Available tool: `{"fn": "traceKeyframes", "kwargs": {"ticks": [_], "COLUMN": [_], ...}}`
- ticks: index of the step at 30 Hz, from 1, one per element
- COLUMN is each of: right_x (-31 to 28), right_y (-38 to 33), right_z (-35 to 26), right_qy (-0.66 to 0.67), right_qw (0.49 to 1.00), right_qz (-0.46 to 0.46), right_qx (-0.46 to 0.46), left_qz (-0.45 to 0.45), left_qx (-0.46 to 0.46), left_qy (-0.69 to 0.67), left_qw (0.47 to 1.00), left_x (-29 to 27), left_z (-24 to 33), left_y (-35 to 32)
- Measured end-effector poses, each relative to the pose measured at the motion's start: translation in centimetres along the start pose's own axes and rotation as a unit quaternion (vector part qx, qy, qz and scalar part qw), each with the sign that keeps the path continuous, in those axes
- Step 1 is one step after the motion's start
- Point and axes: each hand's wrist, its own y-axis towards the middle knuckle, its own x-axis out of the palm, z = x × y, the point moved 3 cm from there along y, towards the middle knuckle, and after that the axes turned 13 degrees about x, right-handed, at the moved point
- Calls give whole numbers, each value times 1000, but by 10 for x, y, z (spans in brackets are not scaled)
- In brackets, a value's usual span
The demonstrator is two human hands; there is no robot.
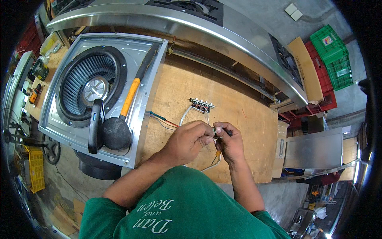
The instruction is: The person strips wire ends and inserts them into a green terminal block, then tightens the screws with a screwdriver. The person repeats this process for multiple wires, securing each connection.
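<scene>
White wire loops down from the strip, which lies on the table just beyond the fingers, and runs in behind the left hand. From where I stand, both sets of fingers are closed: those of the right hand look pinched on a small part, and the left thumb and forefinger press in from the other side, though knuckles hide exactly what they grip. So the small part sits right between the fingertips, lifted above the wood.

For work this fine, I'd judge it best that the right fingers act as the clamp and hold dead steady, while the left make the small, slow turns. The forearms do well to stay low, so the wrists don't shake. Mind the slack, too: an orange piece hangs just below the right fingers, too small for me to identify, and a tug there could well drag the strip askew. The red wire, just left of the left fingers, might snag on a knuckle. The mallet, farther left on the blower, is safely away from the elbow's path.
</scene>
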Motion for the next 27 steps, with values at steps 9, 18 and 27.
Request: {"fn": "traceKeyframes", "kwargs": {"ticks": [9, 18, 27], "right_x": [-8, 4, 11], "right_y": [-11, -30, -34], "right_z": [-11, -33, -37], "right_qy": [89, 8, -79], "right_qw": [996, 998, 990], "right_qz": [-29, 25, 64], "right_qx": [0, -60, -101], "left_qz": [-39, -22, -13], "left_qx": [36, 63, 86], "left_qy": [148, 190, 205], "left_qw": [988, 980, 975], "left_x": [3, -2, -4], "left_z": [8, 15, 17], "left_y": [6, 14, 12]}}
